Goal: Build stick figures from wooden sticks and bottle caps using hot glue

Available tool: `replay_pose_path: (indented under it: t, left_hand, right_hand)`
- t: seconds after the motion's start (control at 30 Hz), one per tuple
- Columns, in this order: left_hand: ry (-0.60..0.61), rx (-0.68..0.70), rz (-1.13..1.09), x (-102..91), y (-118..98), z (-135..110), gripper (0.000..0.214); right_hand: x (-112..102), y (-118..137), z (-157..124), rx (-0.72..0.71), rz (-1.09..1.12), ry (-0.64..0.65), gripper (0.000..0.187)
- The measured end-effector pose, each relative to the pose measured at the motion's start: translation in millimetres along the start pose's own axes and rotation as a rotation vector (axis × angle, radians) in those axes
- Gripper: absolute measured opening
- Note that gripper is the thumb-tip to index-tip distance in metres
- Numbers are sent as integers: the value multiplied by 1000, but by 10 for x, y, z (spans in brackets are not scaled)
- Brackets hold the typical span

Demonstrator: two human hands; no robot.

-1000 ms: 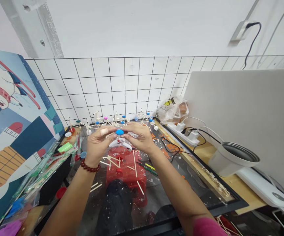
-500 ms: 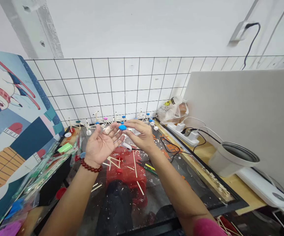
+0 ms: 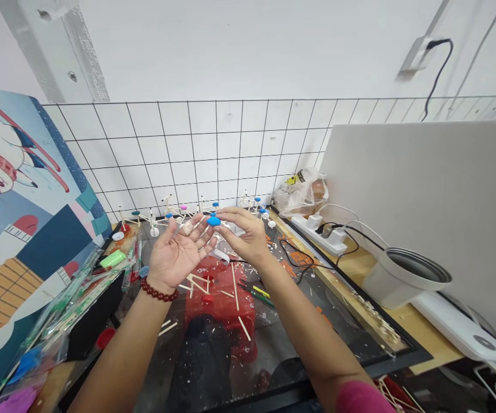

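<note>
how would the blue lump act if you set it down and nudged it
The blue lump is probably light, as the right hand holds it in a fingertip grip. Its rounded edges suggest it might rock when nudged, but its flattened shape makes rolling less likely.

Sm. craft workshop corner by the look; home or biz, can't tell. Clock from mid-view: messy dark counter (image 3: 342, 312) at 5; loose sticks (image 3: 235, 287) & a green/yellow-handled tool (image 3: 262, 297) at 6; stick models (image 3: 202, 203) w/ coloured blobs (image 3: 183, 207) btwn centre & 9; bagged coloured stuff (image 3: 27, 365) at 8; pale scraps heap (image 3: 379, 325) at 4. Also power strip (image 3: 314, 232) w/ plugs (image 3: 339, 234) at 3-4, wall socket (image 3: 415, 54) at 2, grid-lined wall (image 3: 254, 143) at 12. Cartoon panel (image 3: 32, 223) at 9.
</note>
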State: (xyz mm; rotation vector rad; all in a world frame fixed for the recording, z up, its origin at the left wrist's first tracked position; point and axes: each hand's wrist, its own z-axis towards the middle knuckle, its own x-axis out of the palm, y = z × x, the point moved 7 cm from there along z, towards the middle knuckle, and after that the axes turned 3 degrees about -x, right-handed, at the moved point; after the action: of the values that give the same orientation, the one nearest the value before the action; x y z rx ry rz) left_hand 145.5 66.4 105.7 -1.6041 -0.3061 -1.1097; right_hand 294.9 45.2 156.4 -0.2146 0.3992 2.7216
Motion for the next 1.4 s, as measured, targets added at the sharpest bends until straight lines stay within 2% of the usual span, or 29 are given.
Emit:
replay_pose_path:
  t: [0.1,0.23,0.3,0.43,0.57,0.73,0.83,1.03,1.4]
  left_hand:
    - [-39,93,138,-9,-35,-6,31]
    - [-143,347,443,-27,-130,-41,43]
    - [-172,488,597,-16,-177,-69,41]
    - [-182,716,825,4,-248,-130,24]
    - [-185,847,1033,39,-294,-198,27]
    - [-153,1036,1220,204,-326,-329,24]
    - [-149,1067,1243,237,-330,-351,24]
    - [-207,1035,1213,150,-354,-328,21]
    - [-145,896,1148,130,-408,-289,16]
  right_hand:
    - [15,41,1,-42,15,6,15]
    - [40,94,-3,-85,20,25,15]
    - [51,99,-5,-88,25,39,16]
    - [72,98,-11,-114,56,70,17]
    - [110,77,-20,-107,66,128,21]
    - [121,84,-23,-107,84,150,22]
    - [115,91,-20,-124,100,138,22]
    - [101,108,-7,-144,108,125,20]
    - [99,60,-3,-112,153,177,20]
